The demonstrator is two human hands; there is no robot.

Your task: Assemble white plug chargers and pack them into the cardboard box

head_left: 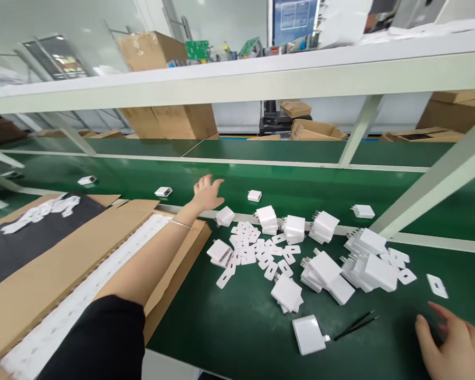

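My left hand [208, 194] reaches over the green conveyor strip with its fingers spread and nothing in them. Near it on the strip are a white charger [163, 192] to the left and another white charger [255, 196] to the right. At the lower right edge, my right hand [455, 343] is partly cut off, its thumb and forefinger apart. A flat white slotted plate [436, 285] lies just beyond it. Black tweezers [355, 325] rest on the green tabletop beside a white charger block [309, 334]. Several stacked chargers [369, 270] and a heap of slotted plates [247, 243] spread across the middle.
At the left stands a cardboard box [178, 266] with white packing inside; more plates [43, 212] lie on a black sheet. A white shelf beam [229, 87] crosses above the work surface, and a slanted post [435, 182] rises at the right. Cartons [174, 121] stand behind.
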